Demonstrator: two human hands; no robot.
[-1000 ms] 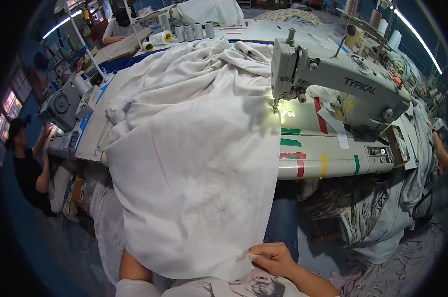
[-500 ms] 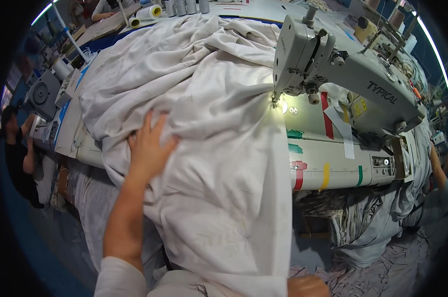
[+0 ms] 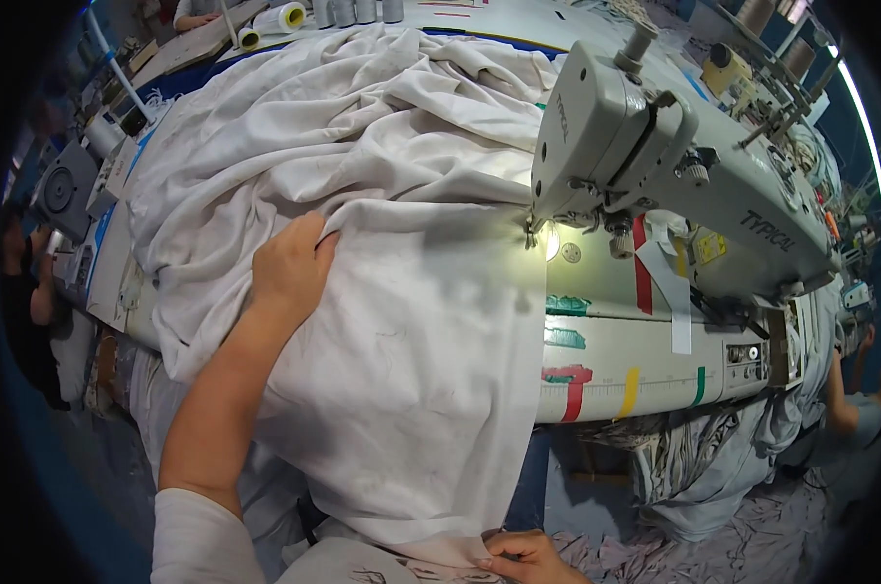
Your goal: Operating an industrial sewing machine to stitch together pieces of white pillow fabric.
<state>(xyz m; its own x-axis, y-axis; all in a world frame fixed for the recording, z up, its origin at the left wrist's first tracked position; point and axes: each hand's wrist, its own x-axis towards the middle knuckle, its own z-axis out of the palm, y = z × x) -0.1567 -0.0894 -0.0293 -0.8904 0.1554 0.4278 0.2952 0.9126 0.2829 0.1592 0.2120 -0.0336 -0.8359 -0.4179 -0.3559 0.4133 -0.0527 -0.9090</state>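
Here, white cloth (image 3: 411,321) under fingers (image 3: 309,234)

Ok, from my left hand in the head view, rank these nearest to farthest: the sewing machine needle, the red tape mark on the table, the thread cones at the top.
From the left hand:
1. Sewing machine needle, to the right under the lamp.
2. Red tape mark, right and lower, by the table's front edge.
3. Thread cones, far end of the table.

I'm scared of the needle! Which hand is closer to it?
Left. The left hand grips the white cloth off to the needle's left; the right hand pinches the cloth's hanging edge far below it.
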